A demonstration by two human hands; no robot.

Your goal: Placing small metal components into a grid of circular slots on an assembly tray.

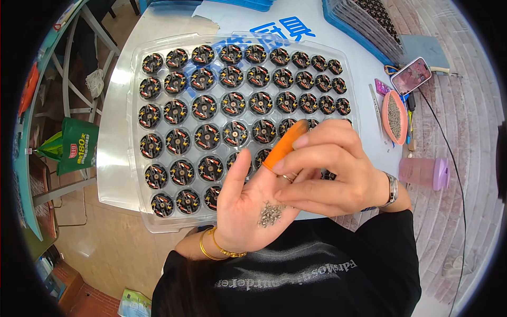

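Note:
My left hand [237, 222] is palm up and holds a small heap of silvery metal pieces [270, 214] in its palm, thumb stretched away. An orange finger cot [284, 149] with a darkened tip covers one of its fingers. Over that hand, the thumb and fingers of my right hand [338, 171] are pinched together; anything between the fingertips is too small or hidden to make out. Beneath both hands lies a clear plastic tray [138, 195] with rows of round black parts [205, 107] bearing red and yellow components. My hands hide some parts at its near right.
Right of the tray are a pink dish [388, 124] of small metal pieces, tweezers [376, 108] and a phone [411, 76] with a cable. A purple-lidded cup [424, 173] lies nearer. Blue crates [364, 39] stand far right; a green bag [78, 145] hangs at left.

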